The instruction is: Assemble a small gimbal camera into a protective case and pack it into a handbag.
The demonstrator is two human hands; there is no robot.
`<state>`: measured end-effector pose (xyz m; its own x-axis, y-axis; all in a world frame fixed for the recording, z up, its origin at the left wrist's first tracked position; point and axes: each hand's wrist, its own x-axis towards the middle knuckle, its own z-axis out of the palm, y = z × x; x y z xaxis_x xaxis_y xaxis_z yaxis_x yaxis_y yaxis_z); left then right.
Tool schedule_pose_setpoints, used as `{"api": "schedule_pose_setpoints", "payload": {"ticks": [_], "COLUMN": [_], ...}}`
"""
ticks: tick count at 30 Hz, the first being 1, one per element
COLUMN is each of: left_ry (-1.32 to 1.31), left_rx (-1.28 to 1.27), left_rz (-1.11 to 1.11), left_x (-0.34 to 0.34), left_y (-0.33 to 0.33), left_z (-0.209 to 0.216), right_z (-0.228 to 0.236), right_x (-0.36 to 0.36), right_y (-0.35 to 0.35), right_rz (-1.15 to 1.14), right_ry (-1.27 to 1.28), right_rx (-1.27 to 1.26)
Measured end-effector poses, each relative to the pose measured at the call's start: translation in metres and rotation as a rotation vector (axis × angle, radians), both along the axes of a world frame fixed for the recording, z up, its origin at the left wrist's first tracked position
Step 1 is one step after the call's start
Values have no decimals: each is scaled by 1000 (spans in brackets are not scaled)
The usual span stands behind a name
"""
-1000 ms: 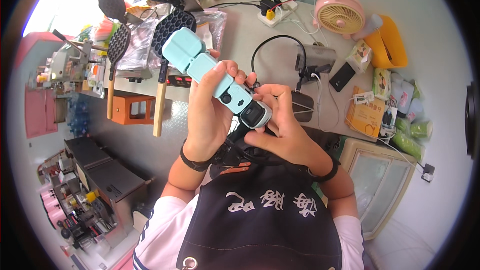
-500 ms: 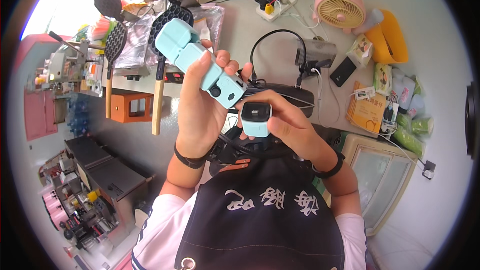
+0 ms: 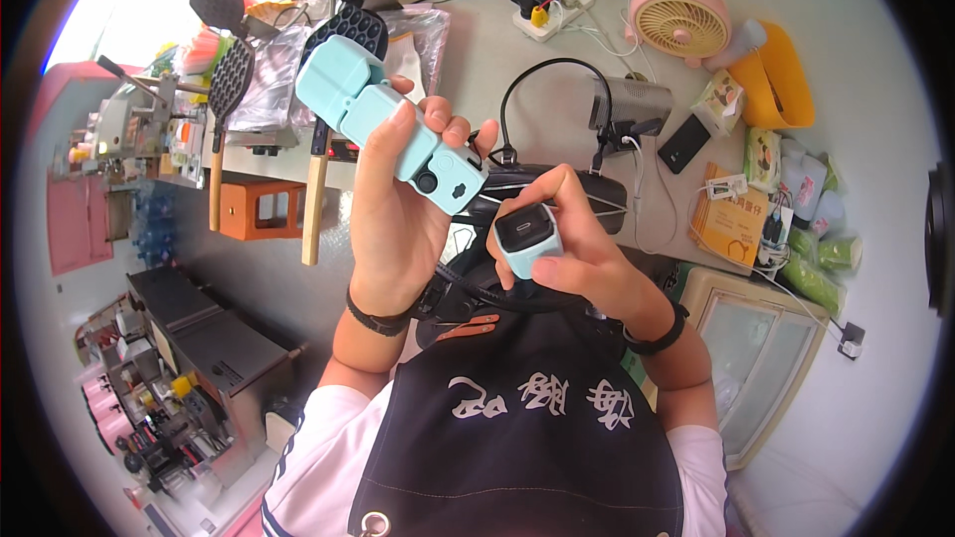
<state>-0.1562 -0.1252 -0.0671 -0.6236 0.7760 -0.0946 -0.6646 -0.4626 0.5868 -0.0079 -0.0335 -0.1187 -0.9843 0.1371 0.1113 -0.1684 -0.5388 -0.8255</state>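
Observation:
My left hand point(image 3: 393, 199) is wrapped round a long light-blue device point(image 3: 398, 144), held up at a slant. It has jointed sections, a boxy flap at its upper end and a round black spot near its lower end. A short black cord loop shows beside the fingers. To the right, my right hand point(image 3: 587, 249) grips a small light-blue block point(image 3: 529, 257) between thumb and fingers. The block's black end faces up and has a small oblong slot in it. The two light-blue pieces are close together but apart. Behind them a black bag point(image 3: 587, 189) lies partly hidden.
A table point(image 3: 477, 40) bears a power strip point(image 3: 552, 12), a pink fan point(image 3: 679, 15), a black phone point(image 3: 682, 142), an orange-brown booklet point(image 3: 729, 229) and a yellow bin point(image 3: 781, 70). Waffle irons point(image 3: 231, 80) with wooden handles jut over its left edge. An orange stool point(image 3: 261, 207) stands below.
My right hand has shifted slightly right and tilted the small block; its slotted black end now shows instead of a dark, lit face. My left hand has moved slightly left with the long device.

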Motion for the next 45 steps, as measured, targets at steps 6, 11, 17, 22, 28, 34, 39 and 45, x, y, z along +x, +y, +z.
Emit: {"api": "schedule_pose_setpoints", "payload": {"ticks": [6,11,17,22,28,34,39,45], "left_ry": [-32,-33,-40,-5,107,152,75,113], "left_rx": [11,5,32,33,16,-21,10,-8], "left_rz": [-46,-50,-58,-75,-61,-44,-26,-18], "left_x": [2,5,10,17,30,35,33,32], "left_y": [-2,-3,-4,-9,-11,-7,-7,-5], "left_z": [3,4,6,9,20,19,12,10], "right_z": [14,24,22,11,14,13,16,13], "right_x": [-4,-3,3,10,8,8,9,9], "right_y": [-5,-11,-12,-13,-14,-11,-9,-12], "right_rz": [-10,-93,-105,-134,-179,-205,-213,-249], "right_ry": [-171,-114,-29,60,193,121,69,104], "right_rx": [19,0,86,92,76,167,217,105]}}
